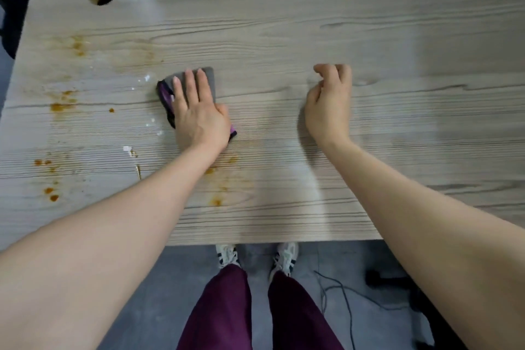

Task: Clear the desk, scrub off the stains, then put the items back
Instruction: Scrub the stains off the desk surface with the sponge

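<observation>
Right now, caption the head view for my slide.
Left hand presses cloth on stained desk; right hand hovers empty.

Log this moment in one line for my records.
scrub | left hand pressing grey-purple cloth | right hand idle | orange stains remain

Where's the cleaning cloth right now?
In the head view, the grey and purple cleaning cloth lies flat on the wood-grain desk, left of centre under the left hand, with orange-brown stains to its left.
</observation>
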Demonstrator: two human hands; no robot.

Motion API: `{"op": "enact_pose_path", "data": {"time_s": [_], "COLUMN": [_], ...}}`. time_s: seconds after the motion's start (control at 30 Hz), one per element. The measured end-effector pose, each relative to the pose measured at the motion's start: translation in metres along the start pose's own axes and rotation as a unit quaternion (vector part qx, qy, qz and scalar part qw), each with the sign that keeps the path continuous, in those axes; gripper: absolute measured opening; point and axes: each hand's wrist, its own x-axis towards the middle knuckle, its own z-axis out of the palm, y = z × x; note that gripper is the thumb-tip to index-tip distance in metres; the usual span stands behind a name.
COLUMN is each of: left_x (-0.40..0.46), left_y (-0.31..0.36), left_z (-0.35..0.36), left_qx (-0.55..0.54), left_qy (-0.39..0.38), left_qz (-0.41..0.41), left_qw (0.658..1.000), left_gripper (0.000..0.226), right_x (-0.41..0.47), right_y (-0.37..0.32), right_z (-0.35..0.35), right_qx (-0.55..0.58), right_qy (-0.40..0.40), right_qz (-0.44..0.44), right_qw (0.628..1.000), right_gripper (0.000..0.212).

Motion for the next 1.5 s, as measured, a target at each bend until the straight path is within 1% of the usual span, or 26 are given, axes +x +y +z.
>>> {"op": "enact_pose_path", "data": {"time_s": [0.03, 0.1, 0.2, 0.23, 0.3, 0.33, 0.37, 0.47, 0.57, 0.6, 0.63, 0.67, 0.73, 0.77, 0.83, 0.87, 0.9, 0.97, 1.03, 1.07, 1.1, 1.13, 1.2, 1.27, 1.4, 1.5], "left_x": [-0.009, -0.028, -0.049, -0.050, -0.044, -0.040, -0.037, -0.029, -0.038, -0.042, -0.047, -0.053, -0.061, -0.060, -0.050, -0.045, -0.040, -0.033, -0.032, -0.035, -0.039, -0.044, -0.057, -0.065, -0.067, -0.075], "left_y": [0.017, 0.057, 0.103, 0.103, 0.080, 0.060, 0.039, -0.003, 0.022, 0.039, 0.059, 0.079, 0.108, 0.110, 0.092, 0.075, 0.056, 0.026, 0.024, 0.033, 0.045, 0.059, 0.084, 0.093, 0.074, 0.052], "left_z": [0.004, 0.013, 0.018, 0.018, 0.014, 0.011, 0.007, -0.001, 0.003, 0.006, 0.010, 0.015, 0.017, 0.017, 0.014, 0.011, 0.007, 0.000, -0.002, -0.001, 0.002, 0.006, 0.014, 0.016, 0.011, 0.007], "left_qx": [-0.001, 0.001, 0.001, 0.003, 0.009, 0.005, -0.001, -0.004, 0.014, 0.017, 0.019, 0.021, 0.020, 0.020, 0.024, 0.022, 0.015, 0.000, 0.013, 0.028, 0.038, 0.042, 0.030, 0.014, 0.013, 0.006], "left_qy": [0.005, 0.004, -0.027, -0.035, -0.045, -0.044, -0.037, -0.033, -0.008, -0.005, -0.007, -0.013, -0.032, -0.042, -0.063, -0.069, -0.067, -0.059, -0.048, -0.039, -0.032, -0.029, -0.042, -0.058, -0.072, -0.075], "left_qz": [0.013, 0.088, 0.189, 0.220, 0.270, 0.270, 0.248, 0.144, 0.072, 0.067, 0.084, 0.119, 0.215, 0.266, 0.357, 0.371, 0.355, 0.263, 0.180, 0.157, 0.153, 0.167, 0.220, 0.256, 0.291, 0.272], "left_qw": [1.000, 0.996, 0.982, 0.975, 0.962, 0.962, 0.968, 0.989, 0.997, 0.998, 0.996, 0.993, 0.976, 0.963, 0.932, 0.926, 0.932, 0.963, 0.982, 0.986, 0.987, 0.985, 0.974, 0.965, 0.954, 0.959], "left_gripper": [0.065, 0.067, 0.067, 0.066, 0.064, 0.064, 0.064, 0.063, 0.064, 0.065, 0.066, 0.066, 0.065, 0.065, 0.064, 0.064, 0.064, 0.063, 0.062, 0.062, 0.062, 0.062, 0.063, 0.063, 0.062, 0.062], "right_x": [-0.006, -0.014, -0.022, -0.025, -0.030, -0.032, -0.033, -0.034, -0.033, -0.033, -0.033, -0.032, -0.032, -0.031, -0.031, -0.032, -0.032, -0.033, -0.032, -0.032, -0.032, -0.032, -0.031, -0.032, -0.030, -0.037], "right_y": [0.007, 0.019, 0.037, 0.043, 0.050, 0.051, 0.051, 0.050, 0.051, 0.052, 0.052, 0.053, 0.053, 0.054, 0.054, 0.054, 0.053, 0.052, 0.052, 0.052, 0.053, 0.053, 0.054, 0.053, 0.050, 0.037], "right_z": [-0.006, -0.019, -0.029, -0.030, -0.031, -0.031, -0.030, -0.027, -0.025, -0.025, -0.025, -0.024, -0.024, -0.023, -0.024, -0.024, -0.024, -0.024, -0.023, -0.022, -0.022, -0.021, -0.021, -0.021, -0.026, -0.025], "right_qx": [-0.012, -0.044, -0.095, -0.116, -0.160, -0.181, -0.200, -0.228, -0.222, -0.223, -0.225, -0.224, -0.214, -0.206, -0.197, -0.195, -0.195, -0.199, -0.201, -0.199, -0.199, -0.198, -0.198, -0.201, -0.189, -0.188], "right_qy": [0.009, 0.033, 0.048, 0.051, 0.052, 0.049, 0.047, 0.046, 0.055, 0.057, 0.060, 0.065, 0.077, 0.082, 0.080, 0.075, 0.068, 0.064, 0.076, 0.081, 0.083, 0.083, 0.086, 0.092, 0.092, 0.088], "right_qz": [-0.002, -0.011, -0.049, -0.059, -0.058, -0.055, -0.053, -0.049, -0.054, -0.054, -0.054, -0.055, -0.059, -0.063, -0.067, -0.065, -0.063, -0.058, -0.059, -0.059, -0.055, -0.051, -0.047, -0.046, -0.021, 0.002], "right_qw": [1.000, 0.998, 0.993, 0.990, 0.984, 0.981, 0.977, 0.971, 0.972, 0.972, 0.971, 0.971, 0.972, 0.973, 0.975, 0.976, 0.976, 0.976, 0.975, 0.975, 0.975, 0.975, 0.975, 0.974, 0.977, 0.978], "right_gripper": [0.039, 0.037, 0.032, 0.028, 0.022, 0.021, 0.022, 0.024, 0.022, 0.022, 0.021, 0.021, 0.019, 0.019, 0.018, 0.018, 0.018, 0.018, 0.018, 0.018, 0.018, 0.018, 0.016, 0.014, 0.016, 0.022]}}
